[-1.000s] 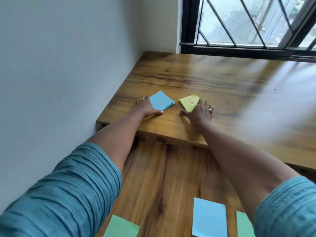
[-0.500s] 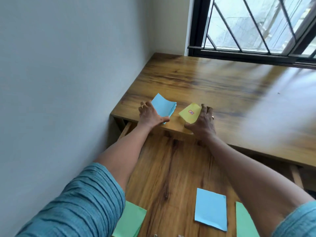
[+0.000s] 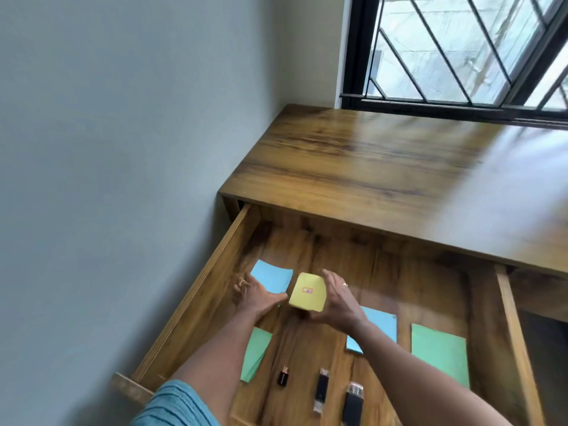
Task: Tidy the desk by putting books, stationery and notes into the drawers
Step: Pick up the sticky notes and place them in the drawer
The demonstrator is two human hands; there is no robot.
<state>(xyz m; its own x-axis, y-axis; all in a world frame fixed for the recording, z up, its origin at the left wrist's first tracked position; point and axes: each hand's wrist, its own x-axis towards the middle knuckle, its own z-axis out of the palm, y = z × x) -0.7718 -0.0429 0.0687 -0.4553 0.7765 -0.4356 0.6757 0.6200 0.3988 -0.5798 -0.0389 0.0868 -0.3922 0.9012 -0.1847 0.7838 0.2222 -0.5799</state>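
Observation:
Both hands are inside the open wooden drawer (image 3: 196, 290) below the desk top (image 3: 384, 167). My left hand (image 3: 253, 295) holds a blue pad of sticky notes (image 3: 273, 276) by its near edge, low over the drawer's back left. My right hand (image 3: 336, 302) grips a yellow pad of sticky notes (image 3: 307, 292) with a small red label, thumb under it and fingers along its right side. The two pads are side by side, almost touching.
On the drawer floor lie a green pad (image 3: 255, 355) at the left, a blue pad (image 3: 379, 329) under my right forearm and a green pad (image 3: 439, 352) at the right. Three dark small items (image 3: 321, 388) lie near the front. A divider (image 3: 513, 333) bounds the drawer's right side.
Both hands lifted the blue and yellow pads off the desk edge and brought them down and toward me into the open drawer. The view tilted down, showing more of the drawer.

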